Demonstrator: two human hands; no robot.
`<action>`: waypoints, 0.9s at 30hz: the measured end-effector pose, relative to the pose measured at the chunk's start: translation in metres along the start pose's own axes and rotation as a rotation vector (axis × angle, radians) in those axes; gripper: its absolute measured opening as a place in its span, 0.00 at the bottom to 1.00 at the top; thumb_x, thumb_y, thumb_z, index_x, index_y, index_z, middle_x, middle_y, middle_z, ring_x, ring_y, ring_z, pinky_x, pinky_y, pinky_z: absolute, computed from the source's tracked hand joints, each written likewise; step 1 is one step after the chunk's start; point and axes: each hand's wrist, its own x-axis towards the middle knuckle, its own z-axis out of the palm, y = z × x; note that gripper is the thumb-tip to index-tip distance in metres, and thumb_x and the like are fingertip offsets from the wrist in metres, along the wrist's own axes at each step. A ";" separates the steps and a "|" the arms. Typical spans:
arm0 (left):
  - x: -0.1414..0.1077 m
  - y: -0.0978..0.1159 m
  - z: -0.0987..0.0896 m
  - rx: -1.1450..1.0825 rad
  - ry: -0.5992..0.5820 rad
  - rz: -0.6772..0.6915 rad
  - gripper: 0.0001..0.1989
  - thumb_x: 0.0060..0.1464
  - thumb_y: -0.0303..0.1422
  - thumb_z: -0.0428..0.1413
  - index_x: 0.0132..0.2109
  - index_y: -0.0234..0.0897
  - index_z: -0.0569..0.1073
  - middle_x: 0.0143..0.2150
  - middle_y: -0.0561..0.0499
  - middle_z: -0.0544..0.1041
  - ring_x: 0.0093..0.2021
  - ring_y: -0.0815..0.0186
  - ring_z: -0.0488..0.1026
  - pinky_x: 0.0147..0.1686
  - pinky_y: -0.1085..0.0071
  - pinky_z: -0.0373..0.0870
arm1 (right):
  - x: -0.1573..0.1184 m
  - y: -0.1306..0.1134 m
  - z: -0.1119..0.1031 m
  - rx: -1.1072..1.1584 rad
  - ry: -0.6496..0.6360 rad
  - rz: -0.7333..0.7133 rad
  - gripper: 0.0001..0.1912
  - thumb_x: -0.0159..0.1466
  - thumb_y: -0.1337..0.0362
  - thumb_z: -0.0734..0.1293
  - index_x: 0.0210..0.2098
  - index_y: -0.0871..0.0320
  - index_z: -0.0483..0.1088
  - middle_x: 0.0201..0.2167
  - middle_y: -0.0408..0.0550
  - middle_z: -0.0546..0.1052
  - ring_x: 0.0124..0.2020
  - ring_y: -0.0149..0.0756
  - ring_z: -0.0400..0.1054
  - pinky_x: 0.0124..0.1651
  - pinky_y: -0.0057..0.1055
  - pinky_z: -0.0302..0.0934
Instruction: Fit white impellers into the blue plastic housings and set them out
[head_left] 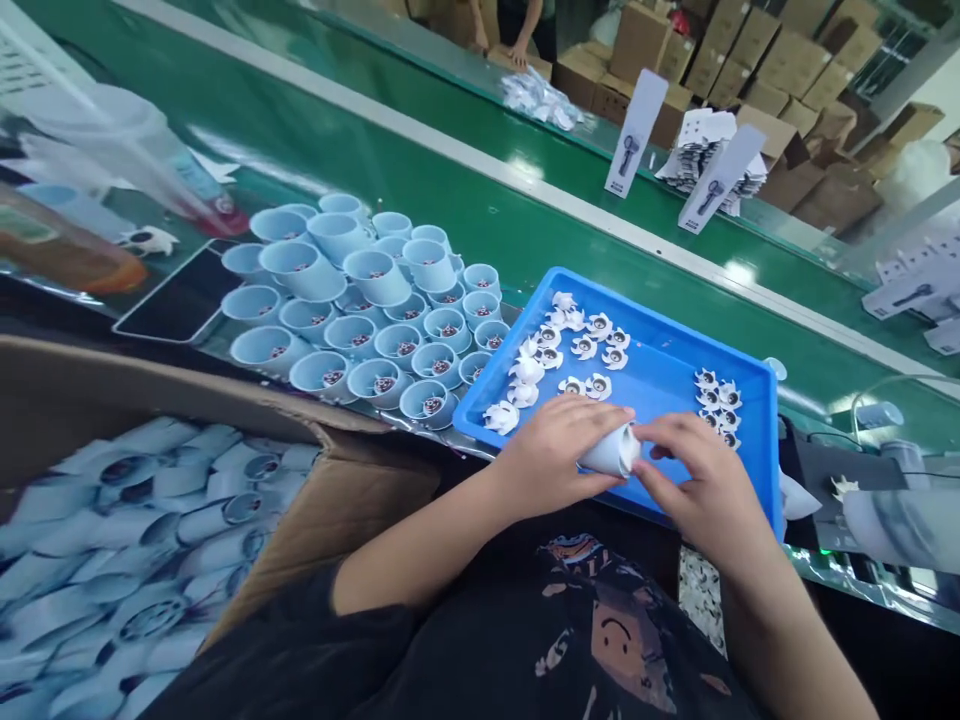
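Sleeve of pale blue plastic (609,450) sits between the two hands, low and right of centre, just above the near edge of the tray. It lies on its side and tapers, its smooth wall catching the light, with both ends mostly hidden by fingers. The left hand (551,460) comes over it from the left, fingers pressed together and stretched across the top of the sleeve. The right hand (701,490) meets it from the right, fingers curled and slightly parted, their tips pinching the sleeve's end. Under the hands, a blue plastic tray (660,370) holds small white parts with dark round centres, a larger cluster (562,355) toward its left and a smaller one (716,405) toward its right. Left of the tray, packed rows of pale blue cups (360,320) stand upright with dark centres inside. At lower left, an open cardboard box (360,490) is full of similar sleeves (150,540) lying on their sides. Beyond, a green conveyor belt (480,190) crosses the frame with printed cards (636,133) standing on it, and at the top a co-worker's hands (517,58) rest near stacked cartons (780,60).
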 end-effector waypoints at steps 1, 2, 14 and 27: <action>0.000 0.003 0.001 0.021 0.004 0.030 0.21 0.58 0.36 0.57 0.57 0.36 0.65 0.51 0.43 0.78 0.51 0.59 0.75 0.53 0.58 0.71 | 0.001 -0.003 0.001 -0.080 0.000 -0.042 0.05 0.68 0.68 0.63 0.42 0.57 0.70 0.38 0.46 0.68 0.37 0.33 0.64 0.41 0.29 0.60; 0.000 0.007 0.003 0.041 0.021 0.053 0.20 0.58 0.34 0.56 0.56 0.36 0.65 0.50 0.43 0.78 0.50 0.60 0.76 0.53 0.59 0.72 | 0.003 -0.005 0.002 -0.129 0.005 -0.076 0.05 0.68 0.69 0.62 0.39 0.58 0.71 0.36 0.46 0.67 0.35 0.32 0.63 0.39 0.28 0.59; 0.036 0.002 -0.007 0.136 -0.182 0.061 0.27 0.54 0.39 0.61 0.59 0.42 0.66 0.56 0.42 0.75 0.56 0.54 0.72 0.56 0.53 0.68 | -0.032 0.005 -0.013 -0.005 0.209 -0.077 0.18 0.72 0.61 0.61 0.27 0.58 0.72 0.28 0.45 0.62 0.29 0.32 0.61 0.30 0.27 0.58; 0.218 -0.106 0.096 0.091 -0.367 -0.388 0.13 0.46 0.25 0.61 0.42 0.29 0.73 0.50 0.38 0.75 0.50 0.56 0.73 0.54 0.60 0.67 | -0.071 0.008 0.003 0.078 0.327 -0.047 0.08 0.70 0.63 0.61 0.40 0.54 0.72 0.40 0.49 0.69 0.40 0.35 0.68 0.42 0.29 0.67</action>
